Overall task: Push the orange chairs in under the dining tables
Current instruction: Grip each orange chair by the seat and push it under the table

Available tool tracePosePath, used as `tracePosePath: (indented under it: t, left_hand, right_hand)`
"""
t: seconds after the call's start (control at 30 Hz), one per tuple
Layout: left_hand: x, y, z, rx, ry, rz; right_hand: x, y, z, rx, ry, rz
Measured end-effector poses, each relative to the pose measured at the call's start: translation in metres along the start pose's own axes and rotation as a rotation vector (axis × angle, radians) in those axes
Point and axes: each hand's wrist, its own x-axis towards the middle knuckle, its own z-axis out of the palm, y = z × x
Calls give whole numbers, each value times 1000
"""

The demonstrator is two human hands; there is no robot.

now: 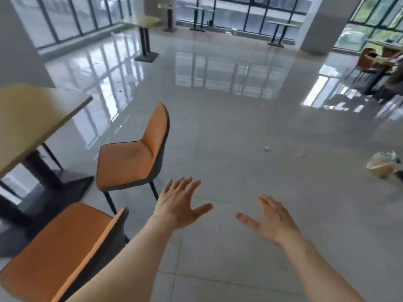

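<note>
Two orange chairs with dark shells stand at the left beside a dining table with a light top and a black pedestal. The farther chair faces the table, its seat clear of the tabletop edge. The nearer chair sits at the bottom left, partly behind my left forearm. My left hand hovers open just right of the farther chair's legs, touching nothing. My right hand is open too, held over bare floor.
Glossy grey tiled floor spreads ahead. A bag with cups lies on the floor at the right. More pedestal tables stand near the windows. Another orange chair and table are at the far right, by a pillar.
</note>
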Motion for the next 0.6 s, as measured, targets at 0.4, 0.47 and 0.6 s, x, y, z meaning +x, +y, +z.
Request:
tracePosePath:
  t: [0.4,0.47,0.6]
  left_hand:
    - [-79,-202,-25,-23,205,-738]
    - [-112,-217,-14,-29,224,-877]
    - [-170,-212,18,-98,186,-1109]
  right_hand:
    - [156,-282,23,-196,-169,-694]
    - [155,-322,42,-243,-199,-830]
    - [134,-367,85,-266,-293,-1044]
